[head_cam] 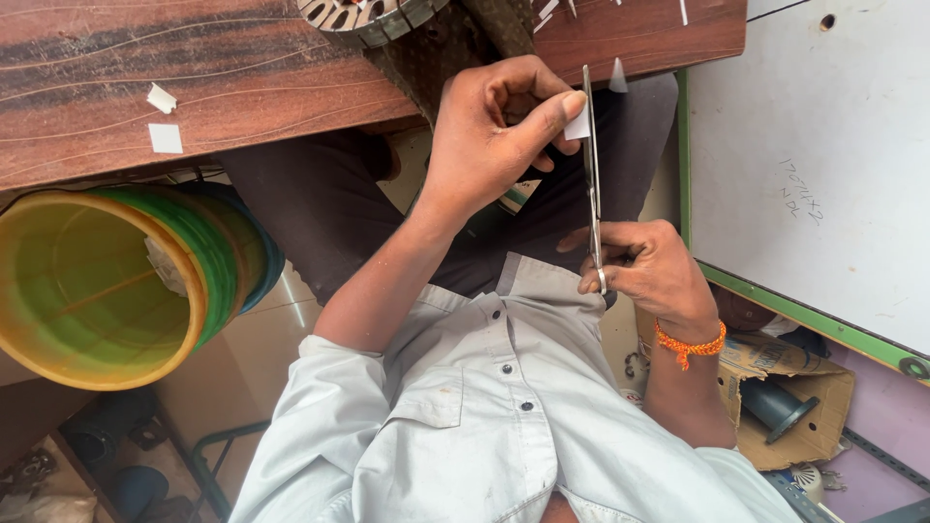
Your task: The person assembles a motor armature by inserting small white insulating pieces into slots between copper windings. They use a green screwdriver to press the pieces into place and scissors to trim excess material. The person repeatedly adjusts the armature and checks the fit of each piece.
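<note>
My right hand (651, 273), with an orange thread band at the wrist, grips the handles of a pair of metal scissors (590, 169) seen edge-on, blades pointing away from me. My left hand (489, 136) pinches a small white paper piece (578, 125) between thumb and fingers, held against the scissor blades. Both hands are raised over my lap, just in front of the edge of a brown wooden table (242, 77).
Two small white paper pieces (165, 138) lie on the table, and a round slotted metal part (363, 17) sits at its far edge. A yellow-green plastic tub (107, 291) stands at left. At right are a white board with green edging (804, 145) and a cardboard box (814, 387).
</note>
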`<state>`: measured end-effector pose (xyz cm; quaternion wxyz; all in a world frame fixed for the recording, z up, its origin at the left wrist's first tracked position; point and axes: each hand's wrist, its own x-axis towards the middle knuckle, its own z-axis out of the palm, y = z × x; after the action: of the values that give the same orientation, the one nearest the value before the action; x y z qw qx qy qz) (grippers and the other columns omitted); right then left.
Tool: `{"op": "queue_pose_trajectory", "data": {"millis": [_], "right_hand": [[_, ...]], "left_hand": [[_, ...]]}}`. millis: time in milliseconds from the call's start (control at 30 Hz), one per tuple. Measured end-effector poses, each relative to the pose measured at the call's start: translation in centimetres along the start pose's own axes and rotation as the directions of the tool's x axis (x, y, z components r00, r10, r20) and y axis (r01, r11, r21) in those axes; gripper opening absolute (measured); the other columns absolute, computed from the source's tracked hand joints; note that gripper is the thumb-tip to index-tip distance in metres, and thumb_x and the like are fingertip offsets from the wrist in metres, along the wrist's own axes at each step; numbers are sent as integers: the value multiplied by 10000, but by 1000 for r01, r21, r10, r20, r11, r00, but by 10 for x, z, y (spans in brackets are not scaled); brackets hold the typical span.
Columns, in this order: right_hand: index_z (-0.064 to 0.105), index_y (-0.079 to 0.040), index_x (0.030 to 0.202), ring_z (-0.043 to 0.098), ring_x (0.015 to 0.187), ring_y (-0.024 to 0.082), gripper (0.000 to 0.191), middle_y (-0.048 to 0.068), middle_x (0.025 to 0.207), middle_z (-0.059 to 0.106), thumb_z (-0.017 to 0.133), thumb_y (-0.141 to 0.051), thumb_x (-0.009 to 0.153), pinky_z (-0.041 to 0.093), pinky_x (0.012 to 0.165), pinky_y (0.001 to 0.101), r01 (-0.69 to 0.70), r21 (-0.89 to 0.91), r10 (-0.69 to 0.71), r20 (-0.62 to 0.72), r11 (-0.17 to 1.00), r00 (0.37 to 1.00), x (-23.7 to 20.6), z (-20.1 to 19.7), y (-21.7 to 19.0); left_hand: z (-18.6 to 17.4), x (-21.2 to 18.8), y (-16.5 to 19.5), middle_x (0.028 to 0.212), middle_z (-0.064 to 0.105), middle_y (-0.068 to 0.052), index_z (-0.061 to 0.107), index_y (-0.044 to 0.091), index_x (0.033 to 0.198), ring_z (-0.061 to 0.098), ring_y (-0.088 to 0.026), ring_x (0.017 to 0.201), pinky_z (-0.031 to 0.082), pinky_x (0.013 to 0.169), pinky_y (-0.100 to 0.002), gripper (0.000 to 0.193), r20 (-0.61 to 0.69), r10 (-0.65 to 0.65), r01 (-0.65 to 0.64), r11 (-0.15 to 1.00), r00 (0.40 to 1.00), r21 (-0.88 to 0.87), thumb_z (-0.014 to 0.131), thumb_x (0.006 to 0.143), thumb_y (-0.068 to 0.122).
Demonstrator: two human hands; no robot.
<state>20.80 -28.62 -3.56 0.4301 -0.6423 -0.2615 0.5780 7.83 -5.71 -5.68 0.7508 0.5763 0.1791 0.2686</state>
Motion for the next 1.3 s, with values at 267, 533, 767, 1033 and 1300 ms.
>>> {"op": "queue_pose_trajectory", "data": {"millis": [267,533,767,1033,1300], "right_hand": [[698,79,1234,725,788,145,810,88,854,747,938,-443,663,574,715,235,193,67,-167,-278,979,946,7,6,5],[731,-17,1249,708,746,108,788,51,827,776,890,-482,634,552,670,237,59,-268,-108,-173,962,979,6,8,-7],[705,-24,1269,621,693,48,796,8,788,723,914,-391,594,502,608,235,46,-339,-49,1,940,999,10,21,-19],[725,-6,1220,610,649,54,604,11,719,685,880,-87,642,507,578,221,-41,-344,25,-52,938,998,9,19,-18],[753,29,1068,662,669,75,438,34,716,703,879,-88,665,552,625,227,-53,-317,38,-52,947,998,2,16,-12]], "left_hand": [[2,5,1,1088,779,-84,450,111,1154,809,-154,1016,621,516,-223,154,171,-5,85,881,985,-465,514,1085,234],[7,-2,3,1245,656,-82,575,39,1318,688,-117,989,571,855,-230,233,1,226,-222,957,974,-187,638,1136,169],[5,-8,14,1041,782,-76,738,-7,1165,773,-101,939,633,882,-231,191,-56,150,-155,983,987,-97,701,1047,139],[1,-4,16,976,793,-85,750,-16,1060,801,-124,862,659,826,-244,165,-49,130,-127,989,990,70,694,1007,130],[1,-1,8,864,765,-48,739,-8,991,791,-98,803,631,704,-218,145,-33,15,-14,1000,999,16,690,987,129]]}}
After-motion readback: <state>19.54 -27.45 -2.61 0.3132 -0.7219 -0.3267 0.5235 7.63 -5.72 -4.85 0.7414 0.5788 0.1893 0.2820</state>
